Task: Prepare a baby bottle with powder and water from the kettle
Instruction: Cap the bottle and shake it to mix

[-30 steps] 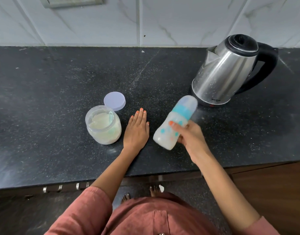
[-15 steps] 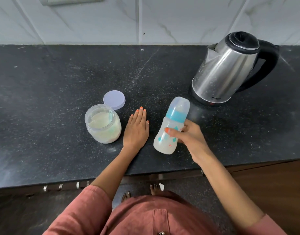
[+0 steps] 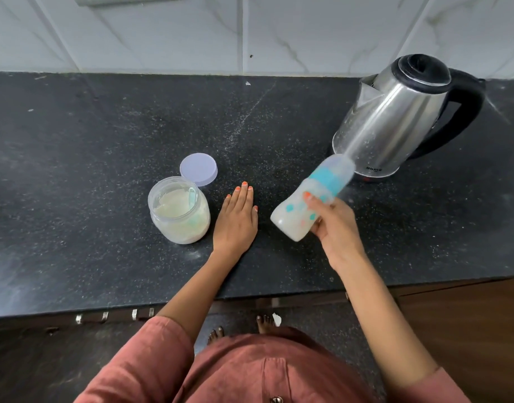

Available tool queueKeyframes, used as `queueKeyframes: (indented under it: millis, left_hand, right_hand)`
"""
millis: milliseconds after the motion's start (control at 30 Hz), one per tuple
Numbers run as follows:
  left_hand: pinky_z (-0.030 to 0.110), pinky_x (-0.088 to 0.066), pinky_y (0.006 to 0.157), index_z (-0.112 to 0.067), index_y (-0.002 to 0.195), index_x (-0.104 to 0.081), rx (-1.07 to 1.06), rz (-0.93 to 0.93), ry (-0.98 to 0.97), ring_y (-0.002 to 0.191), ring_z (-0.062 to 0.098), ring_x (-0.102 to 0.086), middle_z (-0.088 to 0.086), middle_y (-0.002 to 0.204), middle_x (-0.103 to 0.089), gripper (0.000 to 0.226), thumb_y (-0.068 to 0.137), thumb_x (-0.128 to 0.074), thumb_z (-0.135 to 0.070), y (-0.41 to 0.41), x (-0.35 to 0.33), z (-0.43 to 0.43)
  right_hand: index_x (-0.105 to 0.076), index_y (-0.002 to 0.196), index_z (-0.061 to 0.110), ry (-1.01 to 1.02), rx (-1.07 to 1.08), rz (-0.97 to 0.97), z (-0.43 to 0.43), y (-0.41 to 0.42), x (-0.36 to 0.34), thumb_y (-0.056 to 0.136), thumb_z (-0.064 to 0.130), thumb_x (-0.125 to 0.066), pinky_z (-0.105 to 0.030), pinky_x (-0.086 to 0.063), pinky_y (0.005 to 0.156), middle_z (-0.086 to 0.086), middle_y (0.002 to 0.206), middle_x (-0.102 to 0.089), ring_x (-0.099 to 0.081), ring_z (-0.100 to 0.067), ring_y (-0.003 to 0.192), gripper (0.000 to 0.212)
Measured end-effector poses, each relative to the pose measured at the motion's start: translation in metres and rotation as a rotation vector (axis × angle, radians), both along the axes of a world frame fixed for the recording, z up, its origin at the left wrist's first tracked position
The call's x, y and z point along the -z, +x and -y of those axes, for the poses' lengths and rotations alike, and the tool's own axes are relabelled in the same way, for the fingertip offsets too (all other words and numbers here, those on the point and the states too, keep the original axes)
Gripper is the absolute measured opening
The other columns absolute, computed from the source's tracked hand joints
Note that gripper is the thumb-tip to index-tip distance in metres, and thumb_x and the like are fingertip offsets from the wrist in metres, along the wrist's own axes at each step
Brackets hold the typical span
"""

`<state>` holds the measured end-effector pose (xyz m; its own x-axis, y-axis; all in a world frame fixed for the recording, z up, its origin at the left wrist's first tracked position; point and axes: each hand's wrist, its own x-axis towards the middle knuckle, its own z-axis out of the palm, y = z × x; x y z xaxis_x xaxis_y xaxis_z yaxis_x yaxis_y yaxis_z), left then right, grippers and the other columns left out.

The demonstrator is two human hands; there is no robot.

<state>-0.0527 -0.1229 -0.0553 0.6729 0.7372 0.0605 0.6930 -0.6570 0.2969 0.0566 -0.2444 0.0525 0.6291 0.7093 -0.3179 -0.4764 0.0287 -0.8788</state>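
Since half a second ago you have swung the baby bottle (image 3: 308, 203) from nearly upright to a steep tilt, its capped top now leaning away to the far right toward the kettle (image 3: 395, 117), which looks like one stroke of a shake. Your right hand (image 3: 334, 228) has its grip clamped round the lower body of the bottle, thumb across the front, and holds it clear above the surface (image 3: 75, 170); the outline is blurred, so the motion is quick. The bottle is capped and milky white inside, so I judge that powder and water are already in and you are mixing; what is left appears to be finishing the shake, setting the bottle down and closing the jar. Your left hand (image 3: 235, 219) lies flat on the surface, fingers straight and together, gripping nothing, just left of the bottle. Touching or nearly touching its left edge stands the open powder jar (image 3: 178, 210), still holding pale powder with what seems to be a scoop inside. Its lilac lid (image 3: 198, 169) lies flat just behind it. The kettle stands at the far right, lid shut, handle turned right, close behind the bottle's top. Mind that gap, and keep the open jar clear of your resting hand.
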Motion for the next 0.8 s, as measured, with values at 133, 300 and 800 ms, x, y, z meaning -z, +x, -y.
queueKeyframes:
  millis: [133,300,800]
  left_hand:
    - [0.030,-0.002,0.116,-0.008,0.146,-0.013,0.000,0.000,0.002,0.144,0.018,-0.007,0.006,0.156,-0.010,0.049,0.101,-0.022,-0.025,0.000,0.000,0.000]
    - [0.031,-0.003,0.116,-0.007,0.146,-0.013,0.005,-0.006,-0.007,0.144,0.019,-0.007,0.007,0.156,-0.010,0.050,0.101,-0.022,-0.024,0.000,-0.001,0.000]
    - [0.030,-0.002,0.115,-0.007,0.146,-0.012,0.001,0.001,0.002,0.144,0.018,-0.007,0.007,0.156,-0.010,0.050,0.101,-0.022,-0.024,0.000,-0.002,0.001]
  right_hand:
    - [-0.059,0.099,0.022,0.063,0.124,-0.099,-0.005,0.000,0.003,0.080,0.015,-0.064,-0.026,-0.057,0.072,0.006,0.094,-0.069,-0.068,-0.008,0.087,0.020]
    - [-0.065,0.091,0.023,-0.196,-0.298,0.270,0.012,-0.012,0.006,0.065,0.016,-0.076,-0.023,-0.056,0.072,0.008,0.084,-0.072,-0.068,-0.010,0.086,0.029]
    - [-0.063,0.094,0.019,-0.059,-0.020,0.091,0.001,-0.002,-0.003,0.074,0.013,-0.069,-0.028,-0.057,0.073,0.004,0.090,-0.071,-0.067,-0.012,0.087,0.022]
